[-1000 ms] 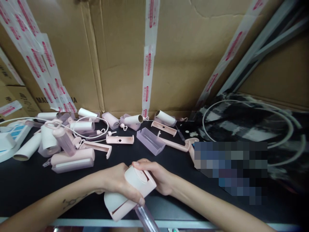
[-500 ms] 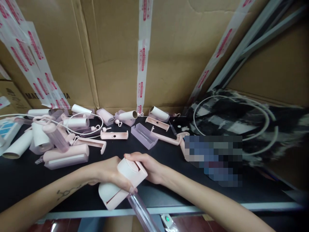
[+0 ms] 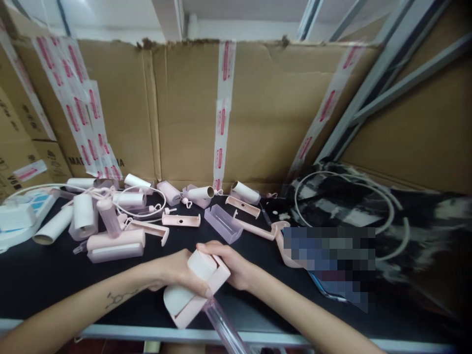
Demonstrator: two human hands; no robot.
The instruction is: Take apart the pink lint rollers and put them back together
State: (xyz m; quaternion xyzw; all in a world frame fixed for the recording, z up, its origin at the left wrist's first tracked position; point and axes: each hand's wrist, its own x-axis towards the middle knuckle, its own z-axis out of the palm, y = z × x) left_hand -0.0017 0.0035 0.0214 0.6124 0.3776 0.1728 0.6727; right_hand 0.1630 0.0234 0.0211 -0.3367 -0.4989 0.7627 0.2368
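A pale pink lint roller with a white roll and a clear handle is tilted in both hands above the black table's near edge. My left hand is closed across its middle, the thumb pressed near the base of the handle. At the upper right end, my right hand is closed on the roller's head, its thumb on top. The right hand's other fingers are partly hidden behind the head. Behind the hands lie a translucent lilac cover and a pink holed frame piece.
White paper rolls, another pink roller and several pink parts crowd the back left. A white cable loops over dark cloth at right, near a blurred patch. A tall taped cardboard wall bounds the back.
The view has tilted up, showing the top edge of the cardboard and a shelf beyond it. Both hands keep nearly the same hold on the lint roller.
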